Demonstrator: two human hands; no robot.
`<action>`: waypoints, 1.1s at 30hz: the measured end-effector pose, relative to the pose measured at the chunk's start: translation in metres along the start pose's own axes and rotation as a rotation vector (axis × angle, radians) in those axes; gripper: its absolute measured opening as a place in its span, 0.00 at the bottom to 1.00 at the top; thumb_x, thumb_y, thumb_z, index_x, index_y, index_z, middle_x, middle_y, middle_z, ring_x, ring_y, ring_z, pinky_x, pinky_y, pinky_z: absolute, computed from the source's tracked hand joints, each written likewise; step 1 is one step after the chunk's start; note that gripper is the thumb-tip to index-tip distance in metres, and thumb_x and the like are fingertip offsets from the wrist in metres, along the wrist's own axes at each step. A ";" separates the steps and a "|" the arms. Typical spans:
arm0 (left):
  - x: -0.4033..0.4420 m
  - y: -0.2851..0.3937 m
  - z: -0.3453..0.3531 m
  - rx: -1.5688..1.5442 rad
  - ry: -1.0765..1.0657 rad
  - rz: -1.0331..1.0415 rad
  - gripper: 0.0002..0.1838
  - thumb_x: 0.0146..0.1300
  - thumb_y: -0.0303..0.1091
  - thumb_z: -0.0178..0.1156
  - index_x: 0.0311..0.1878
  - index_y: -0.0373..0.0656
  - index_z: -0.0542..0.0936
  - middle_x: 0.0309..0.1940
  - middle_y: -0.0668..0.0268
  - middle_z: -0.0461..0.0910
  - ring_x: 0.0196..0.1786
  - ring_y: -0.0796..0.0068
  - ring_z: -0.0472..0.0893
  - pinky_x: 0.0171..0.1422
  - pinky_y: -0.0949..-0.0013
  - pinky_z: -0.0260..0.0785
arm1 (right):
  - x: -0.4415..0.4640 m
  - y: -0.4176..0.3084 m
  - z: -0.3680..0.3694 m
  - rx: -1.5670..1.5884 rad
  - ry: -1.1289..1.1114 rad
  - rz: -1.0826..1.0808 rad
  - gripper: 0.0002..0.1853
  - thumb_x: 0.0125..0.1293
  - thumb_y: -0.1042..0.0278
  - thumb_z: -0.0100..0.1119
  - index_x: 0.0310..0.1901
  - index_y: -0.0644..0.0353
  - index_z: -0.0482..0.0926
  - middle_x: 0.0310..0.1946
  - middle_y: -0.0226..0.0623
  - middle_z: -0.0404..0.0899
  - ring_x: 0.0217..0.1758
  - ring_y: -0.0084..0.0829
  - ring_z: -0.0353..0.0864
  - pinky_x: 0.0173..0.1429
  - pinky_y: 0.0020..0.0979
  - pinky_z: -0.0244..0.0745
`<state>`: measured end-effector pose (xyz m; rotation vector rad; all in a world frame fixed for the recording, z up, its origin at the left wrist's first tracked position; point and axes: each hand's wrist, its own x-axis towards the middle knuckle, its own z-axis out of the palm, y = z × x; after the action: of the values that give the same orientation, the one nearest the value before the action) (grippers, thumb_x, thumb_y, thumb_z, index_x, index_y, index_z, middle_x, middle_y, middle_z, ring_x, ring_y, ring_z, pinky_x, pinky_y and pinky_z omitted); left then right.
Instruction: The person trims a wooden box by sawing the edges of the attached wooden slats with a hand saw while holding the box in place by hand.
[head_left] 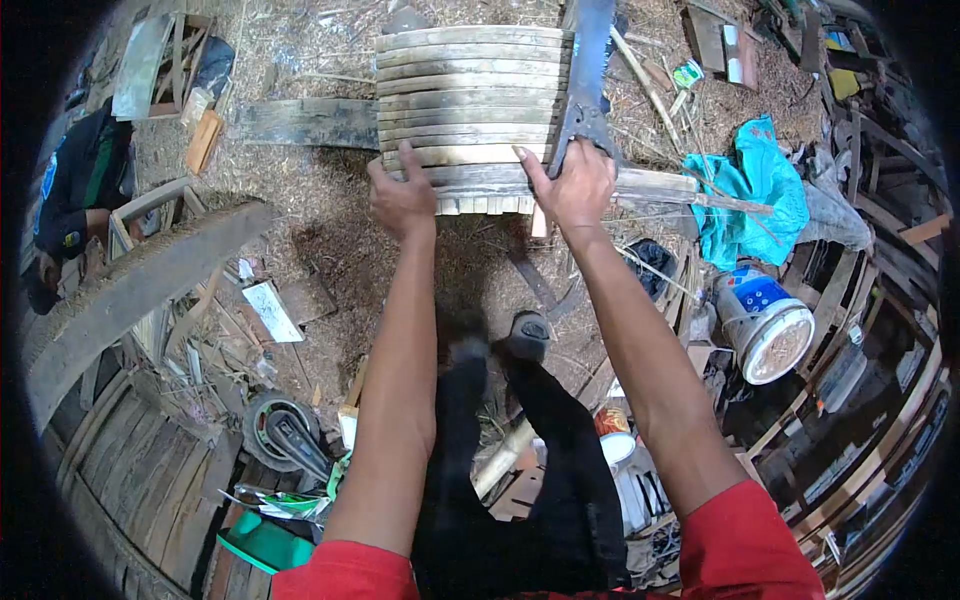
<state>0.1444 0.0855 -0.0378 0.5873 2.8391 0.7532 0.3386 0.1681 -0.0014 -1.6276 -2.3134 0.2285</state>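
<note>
My left hand is closed on the lower left corner of a panel of narrow wooden slats, its thumb lying on top. At the panel's lower right corner is my right hand, its thumb on the slats and its other fingers beside the handle end of a long metal saw. The saw lies along the panel's right edge. Whether my right fingers wrap the saw's handle or only the panel edge is hard to make out. A wooden beam sticks out to the right beneath the panel.
A curved plank rises at the left, near another person's dark sleeve. On the right are a turquoise sack and a white bucket. A wheel and a green tray are at the lower left.
</note>
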 end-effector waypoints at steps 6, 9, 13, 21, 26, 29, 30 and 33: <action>0.005 0.018 -0.011 -0.055 -0.155 -0.096 0.39 0.66 0.72 0.48 0.59 0.43 0.75 0.42 0.49 0.84 0.44 0.46 0.84 0.46 0.48 0.73 | 0.001 0.010 0.009 0.083 0.153 -0.059 0.28 0.55 0.42 0.73 0.26 0.64 0.76 0.26 0.47 0.77 0.35 0.49 0.78 0.48 0.46 0.68; -0.002 -0.014 0.007 -0.074 -0.062 0.020 0.37 0.67 0.68 0.52 0.63 0.43 0.73 0.45 0.48 0.83 0.48 0.48 0.83 0.49 0.51 0.73 | -0.006 0.008 0.008 0.103 0.218 -0.078 0.27 0.58 0.43 0.70 0.26 0.64 0.77 0.28 0.47 0.79 0.35 0.49 0.79 0.47 0.45 0.69; -0.007 0.006 -0.016 -0.258 -0.096 0.116 0.36 0.70 0.60 0.52 0.67 0.39 0.69 0.55 0.44 0.79 0.57 0.44 0.79 0.60 0.49 0.71 | -0.006 0.004 0.009 0.101 0.300 -0.041 0.22 0.60 0.49 0.65 0.27 0.65 0.80 0.30 0.50 0.82 0.36 0.48 0.82 0.48 0.45 0.71; -0.009 -0.002 0.013 0.101 0.139 0.622 0.39 0.72 0.57 0.49 0.77 0.41 0.59 0.78 0.39 0.50 0.82 0.47 0.47 0.81 0.37 0.34 | -0.005 0.014 0.027 0.051 0.368 -0.073 0.19 0.59 0.53 0.60 0.26 0.64 0.84 0.28 0.51 0.84 0.33 0.50 0.84 0.46 0.47 0.74; -0.031 0.030 0.031 0.161 -0.027 0.930 0.38 0.72 0.59 0.46 0.78 0.46 0.60 0.79 0.48 0.51 0.83 0.52 0.47 0.81 0.34 0.32 | -0.002 0.020 0.017 0.092 0.303 -0.076 0.23 0.59 0.49 0.59 0.28 0.66 0.85 0.29 0.54 0.85 0.33 0.52 0.86 0.46 0.48 0.77; -0.038 0.060 0.040 0.177 -0.104 1.072 0.38 0.72 0.61 0.46 0.77 0.49 0.61 0.80 0.56 0.52 0.82 0.58 0.50 0.81 0.35 0.33 | -0.009 0.026 -0.009 0.401 0.320 0.032 0.23 0.60 0.50 0.58 0.29 0.67 0.84 0.26 0.56 0.83 0.35 0.55 0.86 0.44 0.50 0.78; -0.039 0.063 0.040 0.174 -0.089 1.054 0.38 0.71 0.61 0.46 0.77 0.50 0.61 0.80 0.58 0.52 0.82 0.60 0.51 0.82 0.36 0.33 | -0.014 0.030 -0.012 0.525 0.325 0.069 0.22 0.61 0.50 0.58 0.29 0.67 0.84 0.26 0.57 0.83 0.35 0.55 0.85 0.43 0.50 0.78; -0.047 0.055 0.046 0.136 -0.079 1.036 0.38 0.70 0.62 0.47 0.77 0.51 0.63 0.80 0.59 0.54 0.82 0.60 0.52 0.83 0.39 0.34 | -0.044 0.049 -0.018 0.671 0.442 0.011 0.22 0.66 0.53 0.57 0.26 0.69 0.79 0.19 0.53 0.78 0.25 0.45 0.81 0.35 0.44 0.74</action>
<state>0.2169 0.1310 -0.0478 2.0965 2.3673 0.5946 0.4018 0.1429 -0.0056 -1.1958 -1.6471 0.5210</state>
